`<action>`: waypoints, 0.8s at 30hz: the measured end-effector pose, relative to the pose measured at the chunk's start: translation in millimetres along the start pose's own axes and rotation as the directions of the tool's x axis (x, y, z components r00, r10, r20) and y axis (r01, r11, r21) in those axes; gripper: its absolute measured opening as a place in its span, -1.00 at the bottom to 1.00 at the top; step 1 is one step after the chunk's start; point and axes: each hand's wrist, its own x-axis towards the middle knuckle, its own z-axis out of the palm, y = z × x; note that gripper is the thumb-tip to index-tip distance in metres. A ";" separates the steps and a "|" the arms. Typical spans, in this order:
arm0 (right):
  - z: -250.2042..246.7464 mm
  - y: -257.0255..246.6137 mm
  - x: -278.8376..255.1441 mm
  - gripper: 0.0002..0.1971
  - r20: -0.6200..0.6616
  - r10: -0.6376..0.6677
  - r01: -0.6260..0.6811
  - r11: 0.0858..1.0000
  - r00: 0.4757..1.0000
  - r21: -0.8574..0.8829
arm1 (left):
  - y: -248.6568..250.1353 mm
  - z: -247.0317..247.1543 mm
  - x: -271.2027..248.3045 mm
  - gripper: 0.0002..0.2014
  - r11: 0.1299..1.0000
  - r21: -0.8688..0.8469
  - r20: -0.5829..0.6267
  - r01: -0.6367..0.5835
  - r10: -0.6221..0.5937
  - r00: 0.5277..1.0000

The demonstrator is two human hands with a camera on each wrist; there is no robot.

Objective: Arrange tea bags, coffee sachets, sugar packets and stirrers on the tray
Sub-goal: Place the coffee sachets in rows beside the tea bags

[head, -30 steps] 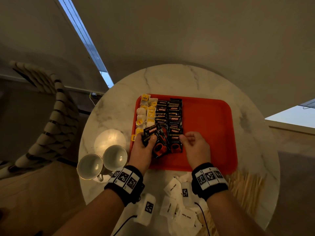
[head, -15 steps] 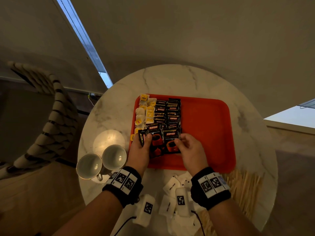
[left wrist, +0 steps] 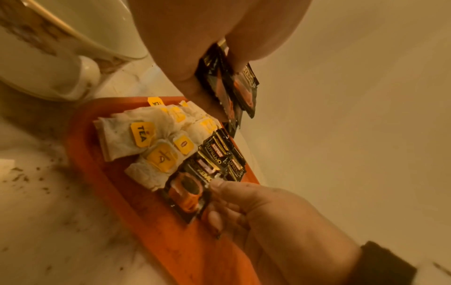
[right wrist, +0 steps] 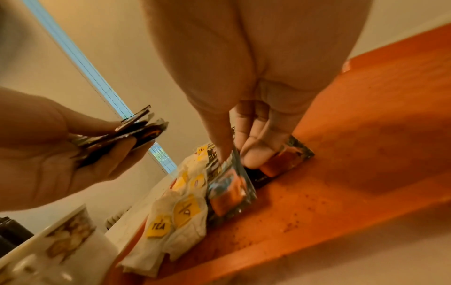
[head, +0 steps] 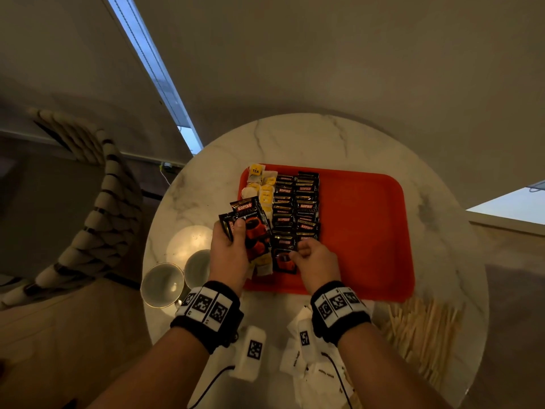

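The tray (head: 368, 231) lies in the middle of the table (head: 295, 137); tea bags (head: 262, 187) line its left edge, with coffee sachets (head: 298, 208) in rows just to their right. Two cups (head: 174, 278) stand left of the tray; sugar packets (head: 298, 349) lie before it, and what seem to be stirrers (head: 421, 329) sit at its near right.

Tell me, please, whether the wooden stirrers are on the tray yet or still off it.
Off it. The stirrers lie in a loose pile on the marble table, beside the near right corner of the red tray.
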 end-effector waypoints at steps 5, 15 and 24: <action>-6.7 -3.1 -9.1 -0.77 -0.081 -0.050 0.049 0.999 0.995 -0.013 | -8.3 2.4 -4.9 -0.75 0.998 0.048 0.074 0.032 -0.036 0.997; -21.0 -22.4 -34.7 -0.76 -0.074 -0.226 0.237 0.940 0.971 0.244 | -14.0 16.6 -22.3 -0.70 0.996 0.072 0.273 0.047 -0.065 0.960; -45.1 29.5 -19.0 -0.94 -0.152 -0.016 0.055 0.966 0.988 0.254 | -20.7 16.1 -17.4 -0.61 0.990 0.132 0.188 0.042 -0.066 0.980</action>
